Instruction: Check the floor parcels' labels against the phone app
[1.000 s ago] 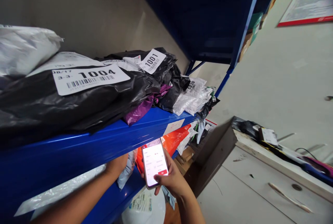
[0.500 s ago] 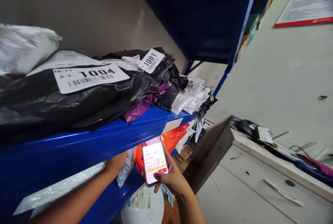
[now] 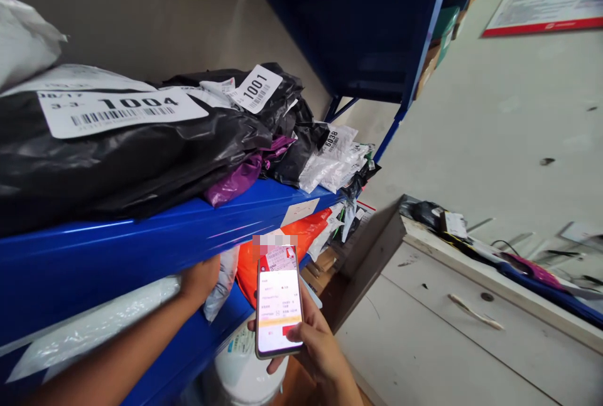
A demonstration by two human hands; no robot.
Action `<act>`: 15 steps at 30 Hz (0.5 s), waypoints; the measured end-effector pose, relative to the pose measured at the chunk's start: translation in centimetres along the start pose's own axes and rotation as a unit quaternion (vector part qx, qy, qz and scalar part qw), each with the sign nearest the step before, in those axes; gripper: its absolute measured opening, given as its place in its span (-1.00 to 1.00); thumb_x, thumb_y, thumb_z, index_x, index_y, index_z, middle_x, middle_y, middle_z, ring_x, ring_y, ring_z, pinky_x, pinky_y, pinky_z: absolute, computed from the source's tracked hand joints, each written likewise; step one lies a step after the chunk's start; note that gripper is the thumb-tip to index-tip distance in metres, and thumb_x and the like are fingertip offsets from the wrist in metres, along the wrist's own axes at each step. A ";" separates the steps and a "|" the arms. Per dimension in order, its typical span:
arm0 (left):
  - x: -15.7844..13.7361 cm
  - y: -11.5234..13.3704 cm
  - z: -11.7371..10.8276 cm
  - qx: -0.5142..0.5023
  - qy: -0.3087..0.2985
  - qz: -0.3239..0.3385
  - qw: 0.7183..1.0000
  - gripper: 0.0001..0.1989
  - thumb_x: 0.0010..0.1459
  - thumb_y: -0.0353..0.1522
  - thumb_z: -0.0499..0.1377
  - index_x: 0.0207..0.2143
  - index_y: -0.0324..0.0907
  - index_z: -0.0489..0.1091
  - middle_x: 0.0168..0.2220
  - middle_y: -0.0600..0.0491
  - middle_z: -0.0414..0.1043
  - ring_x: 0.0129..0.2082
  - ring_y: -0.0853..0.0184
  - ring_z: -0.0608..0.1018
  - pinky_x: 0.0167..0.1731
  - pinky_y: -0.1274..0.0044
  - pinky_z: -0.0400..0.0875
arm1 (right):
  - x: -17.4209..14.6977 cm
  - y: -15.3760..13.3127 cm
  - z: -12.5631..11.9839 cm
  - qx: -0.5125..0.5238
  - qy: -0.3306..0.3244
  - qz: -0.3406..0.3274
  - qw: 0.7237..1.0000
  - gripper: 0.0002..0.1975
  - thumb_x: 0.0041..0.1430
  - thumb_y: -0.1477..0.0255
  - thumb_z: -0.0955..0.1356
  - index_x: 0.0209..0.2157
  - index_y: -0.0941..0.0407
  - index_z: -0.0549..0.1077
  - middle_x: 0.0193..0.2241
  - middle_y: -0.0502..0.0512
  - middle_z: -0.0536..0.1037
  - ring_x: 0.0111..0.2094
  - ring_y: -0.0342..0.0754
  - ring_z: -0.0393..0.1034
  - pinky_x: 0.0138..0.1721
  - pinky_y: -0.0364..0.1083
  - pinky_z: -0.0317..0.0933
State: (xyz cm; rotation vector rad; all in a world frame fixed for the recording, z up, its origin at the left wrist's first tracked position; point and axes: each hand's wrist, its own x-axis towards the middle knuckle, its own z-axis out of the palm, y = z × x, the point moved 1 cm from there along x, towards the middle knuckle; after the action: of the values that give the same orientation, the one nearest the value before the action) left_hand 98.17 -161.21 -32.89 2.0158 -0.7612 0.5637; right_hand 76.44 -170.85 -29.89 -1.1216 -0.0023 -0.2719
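A smartphone [image 3: 279, 305] with a lit screen is gripped in my right hand [image 3: 313, 340]. My thumb rests on a red button low on the screen. My left hand [image 3: 201, 280] reaches under the blue shelf edge into the lower level, beside a grey-white plastic parcel [image 3: 221, 281]. Its fingers are hidden, so whether they hold anything does not show. An orange plastic parcel [image 3: 249, 268] lies just behind the phone. To the left, under my forearm, is a white plastic-wrapped parcel [image 3: 108, 312].
Above my hands, the blue shelf [image 3: 155, 233] carries black parcels labelled 1004 [image 3: 127, 110] and 1001 [image 3: 258, 88], plus smaller white parcels [image 3: 330, 161]. A white drawer cabinet [image 3: 433, 318] stands at right. Below the phone is a white bucket [image 3: 252, 374].
The shelf and cabinet have shifted left and slightly up in view. The phone now sits a little lower relative to the shelf edge, still in my right hand.
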 end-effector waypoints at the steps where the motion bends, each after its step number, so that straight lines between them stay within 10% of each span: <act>1: 0.0 -0.1 0.1 0.007 0.001 0.003 1.000 -0.60 0.10 -0.40 -0.18 -0.51 -0.20 0.43 -0.62 -0.12 0.42 -0.45 0.09 0.49 -0.18 0.25 0.36 | -0.3 0.0 -0.1 0.001 0.000 -0.005 1.000 0.13 -0.26 0.66 0.32 0.26 0.01 -0.44 -0.08 0.24 0.57 -0.24 0.13 0.55 -0.61 -0.11 0.48; 9: 0.1 -0.6 0.0 0.011 0.009 0.026 1.000 -0.59 0.13 -0.33 -0.19 -0.49 -0.15 0.43 -0.63 -0.06 0.41 -0.43 0.14 0.49 -0.19 0.33 0.37 | -2.8 1.4 -1.5 0.003 0.068 -0.031 0.997 0.06 -0.25 0.63 0.38 0.27 0.03 -0.18 -0.10 0.21 0.58 -0.22 0.18 0.55 -0.64 -0.10 0.42; 15: 0.0 -0.3 0.2 -0.016 0.021 0.028 0.999 -0.62 0.12 -0.30 -0.13 -0.46 -0.14 0.47 -0.59 -0.05 0.46 -0.35 0.13 0.52 -0.16 0.36 0.38 | -6.3 5.1 -7.2 -0.074 0.148 0.000 0.986 -0.14 -0.32 0.18 0.50 0.11 -0.08 0.23 -0.14 0.10 0.60 -0.22 0.28 0.54 -0.18 0.29 0.39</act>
State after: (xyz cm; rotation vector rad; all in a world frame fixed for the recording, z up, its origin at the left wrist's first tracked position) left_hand 98.38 -161.30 -33.15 1.9526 -0.7991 0.6200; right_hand 70.47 -173.82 -38.40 -1.2198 0.2862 -0.4417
